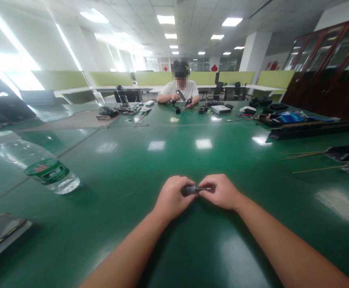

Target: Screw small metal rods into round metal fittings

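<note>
Just above the green table top, my left hand (173, 197) is closed round the thicker body of a small dark cylindrical tool (191, 189). The tool lies level and tapers to a thin, metal-looking shaft on the right, much like a small screwdriver; its exact kind is unclear. My right hand (219, 191) pinches that thin end between thumb and fingers. The two hands are close together, with their fingertips nearly meeting. Part of the tool's left end is hidden inside my left hand.
The green table (126, 224) spreads around my arms. A water bottle (47, 170) appears tilted at left, above a dark flat device (3, 236). Black trays (315, 129) and thin rods (315, 169) lie at right. Across the table, a person (179, 90) sits behind scattered electronic parts.
</note>
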Action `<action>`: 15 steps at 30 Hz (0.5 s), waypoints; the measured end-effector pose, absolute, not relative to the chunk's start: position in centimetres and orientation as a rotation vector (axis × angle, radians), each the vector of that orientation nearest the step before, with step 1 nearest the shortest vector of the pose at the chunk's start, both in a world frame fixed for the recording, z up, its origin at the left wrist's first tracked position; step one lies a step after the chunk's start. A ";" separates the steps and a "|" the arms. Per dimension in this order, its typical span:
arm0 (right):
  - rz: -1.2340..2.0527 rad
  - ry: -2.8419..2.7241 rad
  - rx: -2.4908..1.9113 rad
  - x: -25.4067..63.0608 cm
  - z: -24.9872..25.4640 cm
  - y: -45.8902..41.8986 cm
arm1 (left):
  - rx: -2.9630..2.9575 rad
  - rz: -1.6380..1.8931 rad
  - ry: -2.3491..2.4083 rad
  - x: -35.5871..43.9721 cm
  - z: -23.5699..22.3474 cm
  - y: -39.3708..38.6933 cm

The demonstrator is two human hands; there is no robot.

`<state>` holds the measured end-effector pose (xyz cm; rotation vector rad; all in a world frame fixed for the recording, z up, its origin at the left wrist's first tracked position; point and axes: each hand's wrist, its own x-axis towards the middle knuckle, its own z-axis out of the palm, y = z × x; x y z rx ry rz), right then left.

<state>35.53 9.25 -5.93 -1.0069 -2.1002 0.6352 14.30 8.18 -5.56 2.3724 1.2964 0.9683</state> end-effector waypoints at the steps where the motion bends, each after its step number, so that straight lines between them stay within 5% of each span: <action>1: 0.629 -2.101 -1.007 35.5 -5.9 9.3 | 2.372 0.969 1.299 14.3 -5.6 8.2; 15: 0.645 -2.090 -1.025 35.5 -6.0 9.2 | 2.378 1.008 1.286 14.3 -5.6 8.2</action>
